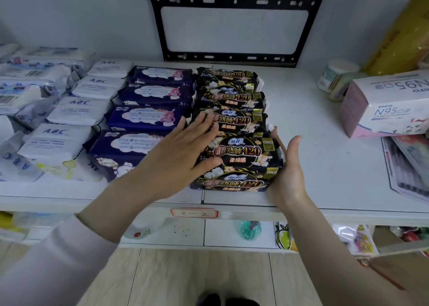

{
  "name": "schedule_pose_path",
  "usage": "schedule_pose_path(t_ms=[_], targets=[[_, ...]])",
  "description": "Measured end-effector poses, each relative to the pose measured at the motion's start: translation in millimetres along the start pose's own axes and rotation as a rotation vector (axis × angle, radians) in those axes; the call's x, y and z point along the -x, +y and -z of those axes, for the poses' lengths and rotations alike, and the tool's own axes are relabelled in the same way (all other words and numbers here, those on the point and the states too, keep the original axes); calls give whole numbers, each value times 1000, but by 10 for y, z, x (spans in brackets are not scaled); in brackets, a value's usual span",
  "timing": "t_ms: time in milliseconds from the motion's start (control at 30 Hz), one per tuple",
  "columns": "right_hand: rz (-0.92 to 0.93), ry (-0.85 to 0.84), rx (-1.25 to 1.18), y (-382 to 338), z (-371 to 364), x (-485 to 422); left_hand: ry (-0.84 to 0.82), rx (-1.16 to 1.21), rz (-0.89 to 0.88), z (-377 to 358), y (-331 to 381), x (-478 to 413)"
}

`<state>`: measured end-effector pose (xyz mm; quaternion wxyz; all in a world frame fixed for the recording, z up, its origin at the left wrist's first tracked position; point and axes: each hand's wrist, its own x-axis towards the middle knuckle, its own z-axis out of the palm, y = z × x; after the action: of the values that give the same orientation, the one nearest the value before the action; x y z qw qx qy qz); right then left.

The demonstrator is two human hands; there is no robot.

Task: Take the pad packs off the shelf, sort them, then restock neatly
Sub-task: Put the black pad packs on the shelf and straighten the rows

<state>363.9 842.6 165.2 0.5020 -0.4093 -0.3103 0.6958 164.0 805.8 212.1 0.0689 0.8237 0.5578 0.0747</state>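
1. The black packs [241, 152] have gold and red writing and white flowers.
2. The dark blue packs [144, 117], at 9 o'clock from them, show a white cloud and a pink bunny.
3. The white packs [79, 110], farther at 9 o'clock, have blue letters.
4. The shelf [325, 157] is white.
5. The frame [234, 1] at 12 o'clock is black.
6. The box [390, 106] at 3 o'clock is white and pink.

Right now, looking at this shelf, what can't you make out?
Head view:
- Left ends of two black 420 packs: covered by the left hand.
- Right ends of the front ones: behind the right hand.
- Shelf-edge label: writing blurred.
- White packs at far left: cut by the frame edge.
- Package under the N95 mask box: cut by the right edge.
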Motion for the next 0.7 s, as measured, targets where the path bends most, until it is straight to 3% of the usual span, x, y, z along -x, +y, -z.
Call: schedule_pose_path(t_ms=[233, 500, 633, 700], targets=[[95, -52, 59, 98, -73, 2, 3, -43, -13, -68, -6, -29], [124, 17, 215, 29, -93, 116, 62, 72, 15, 39, 49, -4], [377, 192, 664, -313, -83, 307, 181, 72, 53, 300, -74, 175], [525, 118, 933, -434, -240, 342, 203, 66, 160, 384, -246, 307]])
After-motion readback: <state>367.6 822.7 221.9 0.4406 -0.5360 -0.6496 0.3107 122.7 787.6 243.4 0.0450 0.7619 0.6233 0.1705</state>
